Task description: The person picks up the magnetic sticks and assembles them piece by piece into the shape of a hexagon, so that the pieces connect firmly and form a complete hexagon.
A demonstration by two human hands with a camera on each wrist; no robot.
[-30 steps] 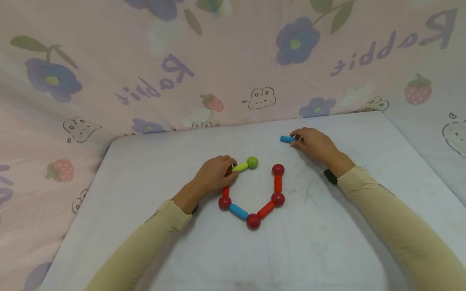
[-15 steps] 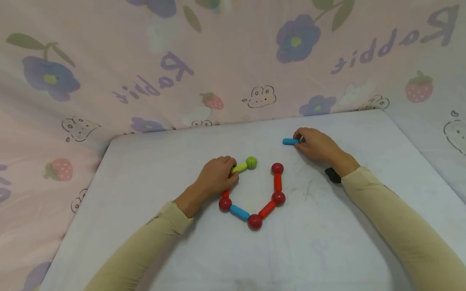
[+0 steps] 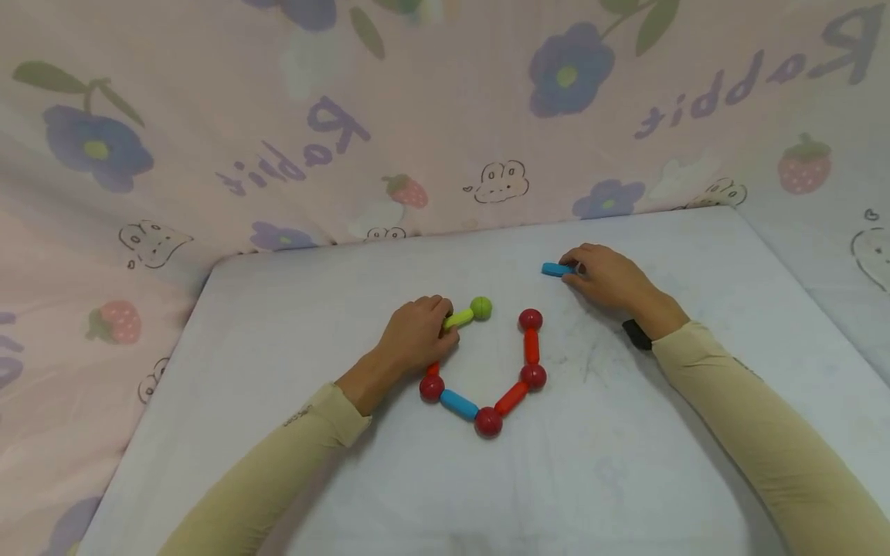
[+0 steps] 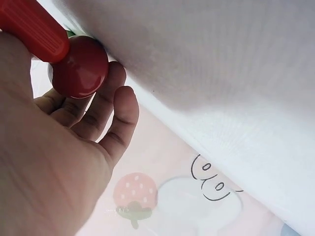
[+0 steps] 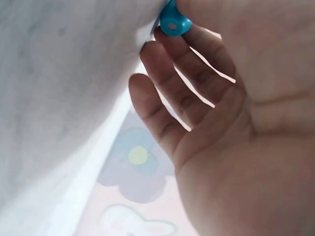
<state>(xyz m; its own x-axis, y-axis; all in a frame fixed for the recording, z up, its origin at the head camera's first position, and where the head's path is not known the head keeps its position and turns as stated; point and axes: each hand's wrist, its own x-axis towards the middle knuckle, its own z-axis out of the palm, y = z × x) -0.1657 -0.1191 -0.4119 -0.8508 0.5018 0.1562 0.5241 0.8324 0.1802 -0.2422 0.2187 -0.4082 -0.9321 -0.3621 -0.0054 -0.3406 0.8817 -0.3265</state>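
My left hand (image 3: 415,332) grips a red ball (image 4: 81,66) at the left side of a chain of magnetic rods and balls; the hand hides that ball in the head view. From it a lime rod (image 3: 459,319) runs to a green ball (image 3: 481,308), and a red rod (image 4: 37,29) leads down to another red ball (image 3: 432,388). Farther back on the right, my right hand (image 3: 606,278) pinches a loose blue rod (image 3: 554,269) between thumb and fingertips, its left end sticking out. The right wrist view shows the rod's round end (image 5: 173,24).
The chain curves on through a second blue rod (image 3: 460,405), a bottom red ball (image 3: 488,422) and more red pieces to a red end ball (image 3: 531,320). A gap separates this from the green ball. White cloth covers the table (image 3: 626,463); a printed curtain (image 3: 431,116) hangs behind.
My right hand has shifted slightly right with the blue rod, which now lies at a slightly different angle. The left hand keeps its grip, nearly still.
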